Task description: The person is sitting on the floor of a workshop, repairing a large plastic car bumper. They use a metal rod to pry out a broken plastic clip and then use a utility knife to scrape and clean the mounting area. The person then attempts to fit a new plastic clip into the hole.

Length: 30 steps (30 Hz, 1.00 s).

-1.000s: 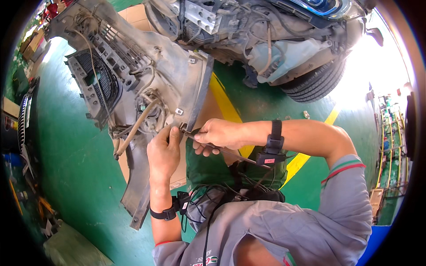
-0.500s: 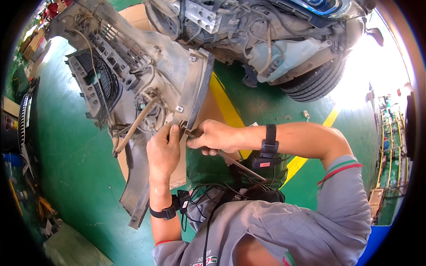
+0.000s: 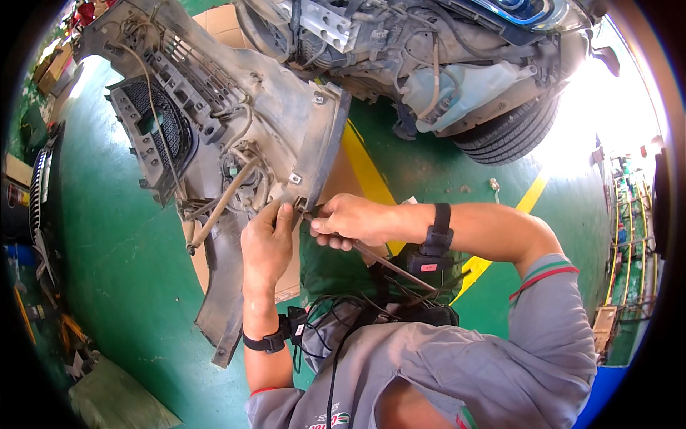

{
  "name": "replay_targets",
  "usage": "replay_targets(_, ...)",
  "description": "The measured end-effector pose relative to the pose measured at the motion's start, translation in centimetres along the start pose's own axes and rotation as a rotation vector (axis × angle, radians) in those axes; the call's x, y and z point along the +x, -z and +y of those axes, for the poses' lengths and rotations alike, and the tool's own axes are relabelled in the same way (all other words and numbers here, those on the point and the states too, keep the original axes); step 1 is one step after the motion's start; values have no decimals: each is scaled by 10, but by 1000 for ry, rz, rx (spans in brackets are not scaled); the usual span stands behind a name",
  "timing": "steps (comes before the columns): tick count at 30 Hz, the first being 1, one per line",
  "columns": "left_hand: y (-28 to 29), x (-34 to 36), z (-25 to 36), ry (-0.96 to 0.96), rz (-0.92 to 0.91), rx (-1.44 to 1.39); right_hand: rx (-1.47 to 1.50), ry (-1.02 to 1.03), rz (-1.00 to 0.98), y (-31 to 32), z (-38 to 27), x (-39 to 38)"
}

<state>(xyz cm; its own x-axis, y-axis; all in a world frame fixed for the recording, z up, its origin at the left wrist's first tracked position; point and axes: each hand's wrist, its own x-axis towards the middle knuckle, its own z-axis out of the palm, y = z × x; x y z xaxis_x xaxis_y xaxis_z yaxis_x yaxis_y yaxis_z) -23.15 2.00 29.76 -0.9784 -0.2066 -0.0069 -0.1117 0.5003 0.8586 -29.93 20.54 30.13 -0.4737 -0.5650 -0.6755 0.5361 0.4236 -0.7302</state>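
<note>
Your right hand [image 3: 351, 219] covers part of that thin rod [image 3: 396, 266], and the headlight [image 3: 527, 13] gets cropped up top.

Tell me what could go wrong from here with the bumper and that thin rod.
The left hand is at the edge of the bumper, right by the front end of the thin rod in the right hand. If the rod slips, it might jab the left thumb or fingers.

The bumper's edge could also get scratched or cracked if the rod is pushed hard there; whether they touch is too small to tell.
</note>
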Motion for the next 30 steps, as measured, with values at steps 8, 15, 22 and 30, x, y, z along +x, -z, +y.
replay_targets(8,-3,-1,3,41,-10,-28,-71,70,155,2,-8,-7)
replay_targets(15,1,-2,7,-14,18,14,-359,534,392,-17,17,6)
replay_targets(22,-1,-11,1,-14,55,64,-251,523,612,-47,29,9)
replay_targets(30,0,-3,12,-53,44,74,-121,628,686,-54,44,19)
